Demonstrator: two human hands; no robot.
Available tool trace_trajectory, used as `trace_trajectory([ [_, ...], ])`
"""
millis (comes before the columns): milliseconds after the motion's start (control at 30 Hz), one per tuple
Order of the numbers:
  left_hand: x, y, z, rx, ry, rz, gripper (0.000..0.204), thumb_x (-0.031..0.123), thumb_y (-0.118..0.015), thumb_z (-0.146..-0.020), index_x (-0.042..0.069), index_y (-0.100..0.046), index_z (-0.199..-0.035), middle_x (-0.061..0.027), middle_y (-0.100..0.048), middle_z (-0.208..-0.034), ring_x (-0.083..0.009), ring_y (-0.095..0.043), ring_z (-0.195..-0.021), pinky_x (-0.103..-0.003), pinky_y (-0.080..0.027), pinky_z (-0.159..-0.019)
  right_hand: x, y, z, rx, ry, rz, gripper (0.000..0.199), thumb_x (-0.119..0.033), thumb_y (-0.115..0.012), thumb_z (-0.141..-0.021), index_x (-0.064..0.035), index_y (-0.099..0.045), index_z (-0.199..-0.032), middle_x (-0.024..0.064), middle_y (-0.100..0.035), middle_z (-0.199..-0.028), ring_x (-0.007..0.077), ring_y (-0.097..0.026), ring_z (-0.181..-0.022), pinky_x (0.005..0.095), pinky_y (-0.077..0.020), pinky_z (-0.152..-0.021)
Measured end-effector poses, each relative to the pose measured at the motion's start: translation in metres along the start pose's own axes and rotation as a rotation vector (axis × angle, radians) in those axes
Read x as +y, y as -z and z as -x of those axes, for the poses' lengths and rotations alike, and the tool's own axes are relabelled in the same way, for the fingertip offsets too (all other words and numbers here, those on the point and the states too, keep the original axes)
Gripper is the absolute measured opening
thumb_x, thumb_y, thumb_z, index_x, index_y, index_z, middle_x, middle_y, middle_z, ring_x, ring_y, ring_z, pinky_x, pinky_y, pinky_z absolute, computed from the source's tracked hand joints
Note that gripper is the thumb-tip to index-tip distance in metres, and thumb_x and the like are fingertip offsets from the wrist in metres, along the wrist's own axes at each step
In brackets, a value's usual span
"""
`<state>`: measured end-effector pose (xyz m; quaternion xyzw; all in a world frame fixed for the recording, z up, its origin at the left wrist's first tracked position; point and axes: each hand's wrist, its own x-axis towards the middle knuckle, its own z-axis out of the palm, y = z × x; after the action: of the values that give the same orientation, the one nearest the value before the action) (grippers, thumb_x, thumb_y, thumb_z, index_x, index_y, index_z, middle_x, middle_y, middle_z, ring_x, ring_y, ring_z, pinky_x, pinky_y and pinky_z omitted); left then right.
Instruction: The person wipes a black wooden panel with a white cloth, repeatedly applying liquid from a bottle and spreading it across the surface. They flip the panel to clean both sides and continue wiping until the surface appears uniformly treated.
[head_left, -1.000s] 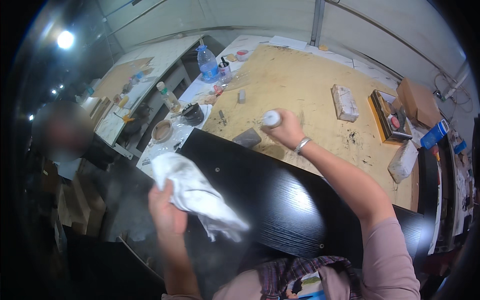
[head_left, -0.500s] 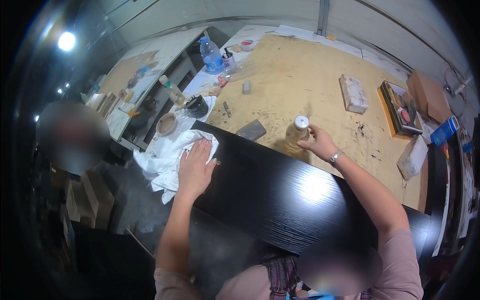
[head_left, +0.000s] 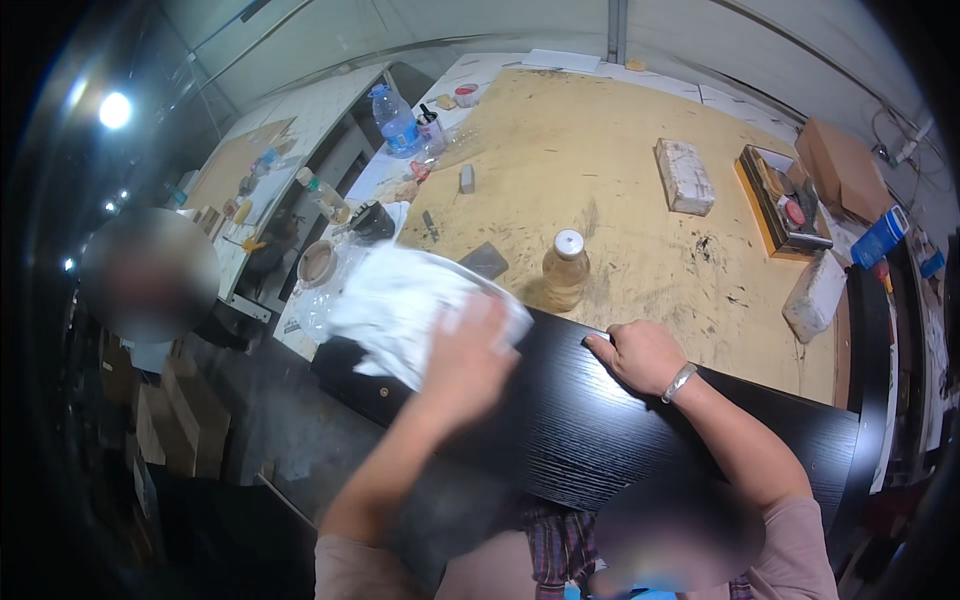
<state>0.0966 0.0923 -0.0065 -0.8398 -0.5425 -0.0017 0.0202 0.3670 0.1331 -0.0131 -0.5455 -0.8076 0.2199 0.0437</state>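
Observation:
A glossy black wood-grain board (head_left: 590, 430) lies in front of me along the near side of the workbench. My left hand (head_left: 468, 360), blurred by motion, presses a white cloth (head_left: 410, 295) against the board's left half; its fingers are on top of the cloth. At the board's far edge my right hand (head_left: 645, 358) is closed around the rim, thumb on the top face and fingertips hidden. Just beyond that edge stands a clear bottle (head_left: 567, 275) with a white cap and yellowish liquid, apart from both hands.
A grey block (head_left: 485, 261) lies beyond the cloth. At the left edge are a bowl (head_left: 317, 263), a black tin (head_left: 372, 220) and a large water bottle (head_left: 394, 125). A whitish block (head_left: 685, 178) and an open box of tools (head_left: 785, 205) sit right. Another person stands far left.
My left hand has swept right across the board with the cloth, uncovering its left end. My right hand has let go of the bottle and come nearer, onto the board's edge.

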Motion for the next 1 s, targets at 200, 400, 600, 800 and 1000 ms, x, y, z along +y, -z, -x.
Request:
trace_trajectory([
  [200,-0.109,-0.012,0.031,0.140,0.406,0.245,0.046,0.018,-0.054,-0.097,0.001,-0.052,-0.140,-0.0186,-0.051,-0.148,-0.0357,-0.048,-0.135,-0.050,-0.033,-0.114,-0.001,-0.001,0.002,0.030,0.023,0.001,0.058,-0.048,-0.053,-0.100,0.0014,-0.071,-0.075,0.0252,-0.064,-0.069,0.0446,-0.064,-0.069,0.0515,-0.0516,-0.069],
  [400,-0.029,-0.005,0.079,0.149,0.259,0.197,0.049,0.014,-0.059,-0.093,0.007,-0.056,-0.142,-0.0158,-0.051,-0.151,-0.0345,-0.042,-0.143,-0.052,-0.029,-0.118,0.002,-0.001,0.000,0.009,-0.012,-0.016,0.066,-0.053,-0.050,-0.100,0.0021,-0.070,-0.070,0.0260,-0.065,-0.068,0.0444,-0.065,-0.070,0.0514,-0.0525,-0.070],
  [600,-0.102,-0.006,0.085,0.310,0.514,0.097,0.035,0.013,-0.069,-0.086,0.011,-0.071,-0.121,-0.0059,-0.060,-0.136,-0.0323,-0.055,-0.113,-0.046,-0.044,-0.096,-0.003,-0.001,0.002,0.043,0.014,0.019,0.066,-0.053,-0.050,-0.100,0.0028,-0.069,-0.069,0.0268,-0.064,-0.068,0.0449,-0.065,-0.070,0.0521,-0.0524,-0.069],
  [800,-0.105,0.001,0.084,0.248,0.599,0.087,0.036,0.017,-0.067,-0.089,0.018,-0.073,-0.124,-0.0028,-0.060,-0.123,-0.0285,-0.056,-0.107,-0.046,-0.043,-0.087,-0.003,-0.001,-0.001,0.032,0.011,0.003,0.067,-0.053,-0.050,-0.100,0.0033,-0.070,-0.070,0.0275,-0.065,-0.071,0.0456,-0.066,-0.072,0.0523,-0.0531,-0.071],
  [1000,-0.069,-0.002,0.068,0.257,0.439,0.223,0.030,0.016,-0.073,-0.085,0.014,-0.075,-0.115,-0.0073,-0.062,-0.109,-0.0327,-0.063,-0.099,-0.045,-0.051,-0.082,-0.001,0.001,0.003,0.027,-0.015,0.016,0.066,-0.053,-0.050,-0.100,0.0034,-0.070,-0.071,0.0278,-0.065,-0.072,0.0458,-0.065,-0.072,0.0527,-0.0529,-0.072],
])
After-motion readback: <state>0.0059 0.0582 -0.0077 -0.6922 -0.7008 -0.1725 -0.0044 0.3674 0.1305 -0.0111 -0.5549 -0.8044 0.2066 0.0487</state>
